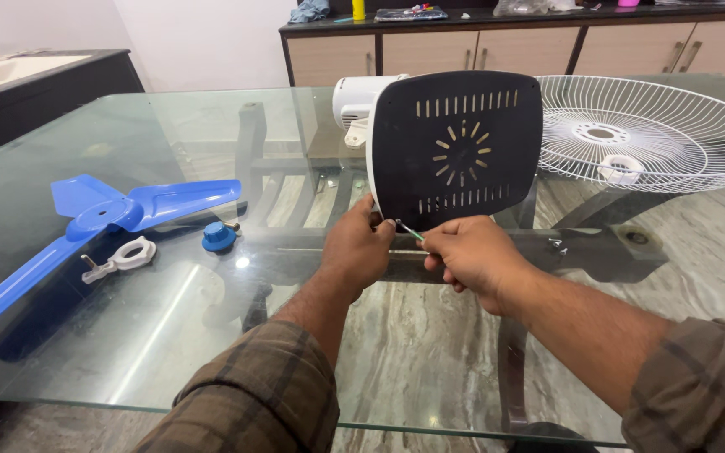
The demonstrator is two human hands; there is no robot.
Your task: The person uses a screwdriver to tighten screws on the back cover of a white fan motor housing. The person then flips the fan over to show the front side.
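right grip (463,252) pinches a small screwdriver (410,232), tip aimed left at the black fan base (456,147), whose lower corner the left grip (361,245) clasps.

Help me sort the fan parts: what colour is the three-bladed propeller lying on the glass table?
Blue; the propeller shows clearly at the left of the head view.

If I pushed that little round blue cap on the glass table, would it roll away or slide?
The blue cap seems to sit flat, so it would probably slide, not roll; the glass table looks smooth and slippery. Tipped onto its edge, its round shape might let it roll. It looks like small plastic, so likely light. The blue fan blade lies close and might stop it.
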